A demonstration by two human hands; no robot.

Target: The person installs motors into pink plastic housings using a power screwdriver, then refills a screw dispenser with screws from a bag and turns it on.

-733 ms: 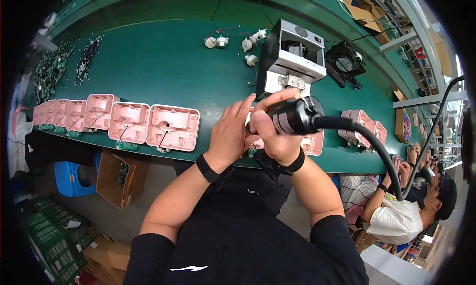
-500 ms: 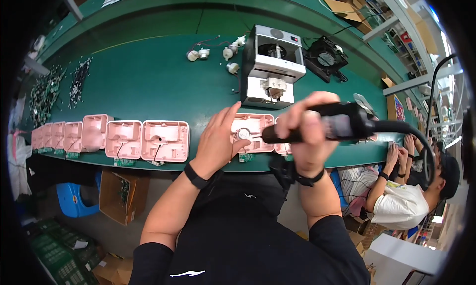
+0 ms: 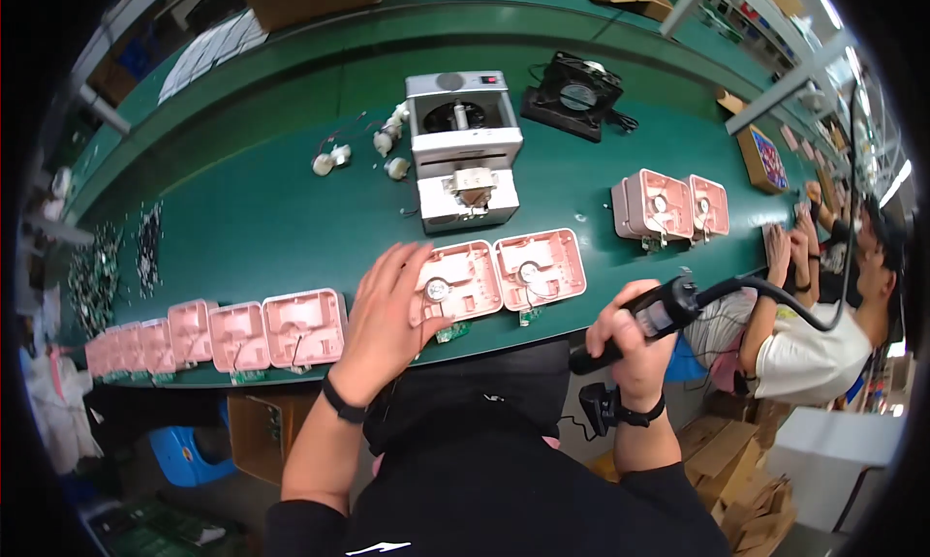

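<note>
My left hand [image 3: 383, 315] lies with fingers stretched out along the left edge of a pink plastic housing [image 3: 475, 305], its thumb near the lower rim. That housing holds a round silvery part [image 3: 437, 290], and a green circuit board [image 3: 452, 333] hangs out at its front. A second pink housing [image 3: 562, 242], with a similar round part, stands right beside it. My right hand [image 3: 630, 354] is wrapped round a black corded electric screwdriver [image 3: 664, 310], held tilted off the table's front edge, away from both housings. The screwdriver's tip is hard to make out.
A row of pink housings [image 3: 305, 295] lines the front left edge. Stacked housings [image 3: 630, 208] stand at right. A grey-white machine [image 3: 465, 150] and black fan [image 3: 578, 97] are behind; small motors [image 3: 323, 166] and loose parts [image 3: 95, 276] lie left. A co-worker [image 3: 809, 344] sits at right.
My right hand has drawn the screwdriver back from the housing, down toward me. The second housing, earlier mostly hidden, now shows. My left hand stays on the first housing; the view has shifted.
</note>
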